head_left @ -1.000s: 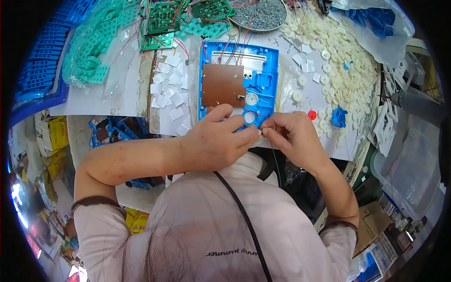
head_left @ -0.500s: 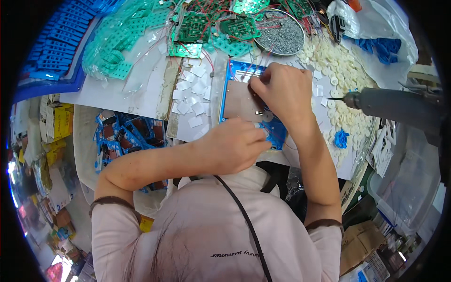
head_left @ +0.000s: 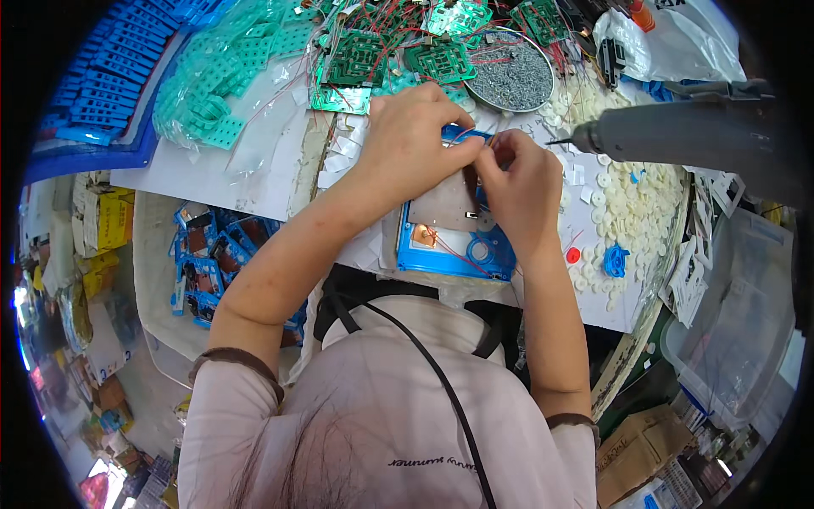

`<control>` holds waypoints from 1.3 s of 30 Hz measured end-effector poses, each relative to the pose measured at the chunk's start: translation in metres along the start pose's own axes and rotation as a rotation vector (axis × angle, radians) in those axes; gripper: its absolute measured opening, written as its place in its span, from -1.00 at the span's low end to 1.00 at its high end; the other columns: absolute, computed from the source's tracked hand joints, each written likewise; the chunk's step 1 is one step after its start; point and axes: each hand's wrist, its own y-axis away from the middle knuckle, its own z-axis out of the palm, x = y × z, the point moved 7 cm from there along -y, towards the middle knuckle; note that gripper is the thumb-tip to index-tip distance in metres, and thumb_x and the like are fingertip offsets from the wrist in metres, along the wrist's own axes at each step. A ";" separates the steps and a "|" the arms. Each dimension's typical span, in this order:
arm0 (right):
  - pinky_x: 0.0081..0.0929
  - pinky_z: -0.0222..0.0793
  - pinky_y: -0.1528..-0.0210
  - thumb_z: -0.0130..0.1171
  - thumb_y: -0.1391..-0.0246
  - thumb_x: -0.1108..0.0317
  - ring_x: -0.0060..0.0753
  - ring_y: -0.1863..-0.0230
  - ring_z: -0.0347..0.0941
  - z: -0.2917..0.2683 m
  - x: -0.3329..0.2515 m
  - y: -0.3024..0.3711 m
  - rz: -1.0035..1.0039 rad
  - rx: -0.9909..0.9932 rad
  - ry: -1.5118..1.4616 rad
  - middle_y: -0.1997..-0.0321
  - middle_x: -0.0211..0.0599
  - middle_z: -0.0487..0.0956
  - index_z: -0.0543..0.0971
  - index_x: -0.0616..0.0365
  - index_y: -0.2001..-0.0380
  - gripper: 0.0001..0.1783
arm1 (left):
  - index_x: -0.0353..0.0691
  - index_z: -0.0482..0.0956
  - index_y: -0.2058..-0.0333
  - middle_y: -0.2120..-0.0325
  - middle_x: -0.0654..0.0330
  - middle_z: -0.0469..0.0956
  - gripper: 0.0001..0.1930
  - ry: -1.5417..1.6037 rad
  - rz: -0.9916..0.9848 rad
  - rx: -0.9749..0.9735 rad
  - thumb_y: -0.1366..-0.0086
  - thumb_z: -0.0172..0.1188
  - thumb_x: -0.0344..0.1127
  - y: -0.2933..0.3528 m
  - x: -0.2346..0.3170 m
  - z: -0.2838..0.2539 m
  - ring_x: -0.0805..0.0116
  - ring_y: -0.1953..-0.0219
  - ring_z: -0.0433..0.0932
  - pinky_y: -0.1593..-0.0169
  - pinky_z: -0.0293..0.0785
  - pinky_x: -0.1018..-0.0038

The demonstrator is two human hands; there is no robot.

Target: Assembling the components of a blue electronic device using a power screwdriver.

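A blue plastic casing (head_left: 458,265) lies on the table in front of me, with a brown circuit board (head_left: 443,208) inside it. Thin red wires, a small copper-coloured piece (head_left: 424,236) and a blue ring (head_left: 481,250) show along its near part. My left hand (head_left: 415,136) reaches over the far left of the casing, thumb and fingers pinched. Facing it, my right hand (head_left: 524,182) is also pinched at the far right edge. Their fingertips nearly meet beside a thin red wire (head_left: 462,133); whatever is between them is too small to make out.
A grey electric screwdriver (head_left: 670,133) juts in from the right, its bit near my right hand. Behind are wired green circuit boards (head_left: 356,59) and a round tray of screws (head_left: 511,72). White discs (head_left: 640,208) cover the right; a bin of blue assemblies (head_left: 203,263) stands left.
My left hand has moved from the casing's near edge to its far side, uncovering the near part. My right hand has drawn nearer and slightly lower. The screwdriver has swung left and up.
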 end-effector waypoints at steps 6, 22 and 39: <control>-0.60 0.43 0.40 0.30 -0.12 0.41 -0.65 0.48 0.54 0.000 0.022 0.007 0.299 -0.049 -0.504 0.46 -0.27 0.68 0.64 0.37 0.36 -0.82 | -0.10 0.74 0.35 0.38 0.25 0.60 -0.85 -0.035 -0.036 0.017 -0.10 0.37 -0.23 0.004 0.001 0.008 0.23 0.17 0.54 0.04 0.23 0.21; 0.29 0.00 -0.33 0.39 0.12 0.37 -0.25 0.04 0.43 0.000 -0.042 0.034 -0.435 -0.186 0.167 0.32 -0.49 0.63 0.71 0.02 0.47 -0.93 | -0.20 0.65 0.41 0.40 0.18 0.59 -0.89 0.067 -0.004 0.162 -0.13 0.36 -0.32 0.007 -0.007 0.014 0.15 0.27 0.53 0.18 0.39 0.22; -0.14 0.36 0.10 0.36 0.12 0.49 -0.17 0.24 0.46 -0.044 -0.017 0.018 -0.473 -0.044 0.250 0.36 -0.36 0.61 0.64 0.07 0.35 -0.80 | -0.03 0.68 0.34 0.40 0.37 0.60 -0.90 -0.056 0.339 -0.111 -0.17 0.37 -0.25 0.008 0.023 0.020 0.34 0.19 0.50 -0.08 0.18 0.17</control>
